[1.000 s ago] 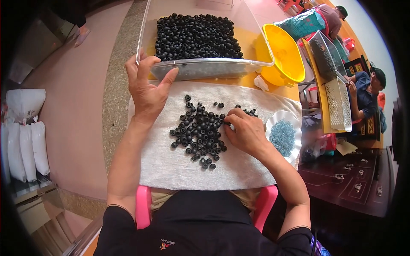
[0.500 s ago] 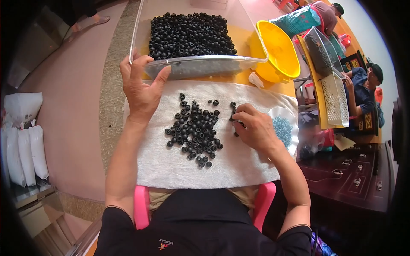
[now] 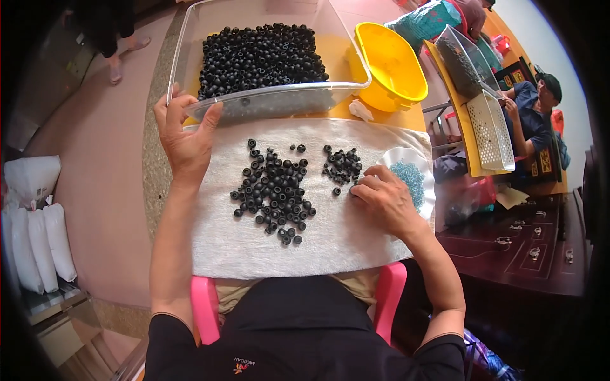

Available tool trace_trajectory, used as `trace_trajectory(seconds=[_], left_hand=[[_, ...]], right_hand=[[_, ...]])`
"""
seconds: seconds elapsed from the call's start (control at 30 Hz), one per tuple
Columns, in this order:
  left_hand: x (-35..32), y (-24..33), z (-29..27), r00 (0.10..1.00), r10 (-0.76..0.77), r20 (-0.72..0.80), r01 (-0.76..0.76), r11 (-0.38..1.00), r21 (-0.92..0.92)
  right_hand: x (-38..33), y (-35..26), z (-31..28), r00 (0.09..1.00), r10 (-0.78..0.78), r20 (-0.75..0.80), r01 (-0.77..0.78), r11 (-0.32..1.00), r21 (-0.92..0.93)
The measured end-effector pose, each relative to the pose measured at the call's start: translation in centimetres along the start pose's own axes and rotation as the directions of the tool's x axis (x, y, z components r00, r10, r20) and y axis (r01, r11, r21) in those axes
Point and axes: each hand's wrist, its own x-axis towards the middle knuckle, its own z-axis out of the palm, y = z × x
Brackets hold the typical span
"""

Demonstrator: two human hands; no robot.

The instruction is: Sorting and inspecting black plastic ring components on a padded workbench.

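My left hand [image 3: 181, 143] grips the near left corner of a clear plastic bin [image 3: 346, 89], thumb on the outside wall and fingers on the rim. Black round beads with holes [image 3: 260, 54] fill much of it. A loose heap of black beads [image 3: 273, 190] lies on a white towel [image 3: 254, 257]. To its right is a smaller cluster of little black beads [image 3: 343, 166]. Beside that cluster, my right hand [image 3: 387, 200] rests low over the towel with its fingers curled together; whatever they hold is hidden.
A white scalloped dish [image 3: 427, 209] of pale blue beads [image 3: 406, 181] sits right of my right hand. Behind it are a crumpled tissue [image 3: 361, 110] and a yellow tub [image 3: 394, 70]. Another person works at the right, near a white perforated basket [image 3: 495, 136].
My right hand has drawn back from the small cluster toward me, uncovering it. My left hand keeps its grip on the bin. The whole view has shifted slightly, and someone's feet at upper left have moved.
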Motion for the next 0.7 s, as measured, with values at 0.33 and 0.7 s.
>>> trace_trajectory(seconds=[0.33, 0.7], left_hand=[[0.3, -0.1, -1.2, 0.998, 0.017, 0.053, -0.018, 1.0, 0.026], [0.4, 0.1, -1.5, 0.996, -0.019, 0.083, 0.023, 0.998, -0.05]], right_hand=[[-0.1, -0.1, 0.5, 0.998, 0.017, -0.052, -0.017, 1.0, -0.015], [0.1, 0.1, 0.7, 0.979, 0.055, -0.197, -0.046, 0.998, 0.048]])
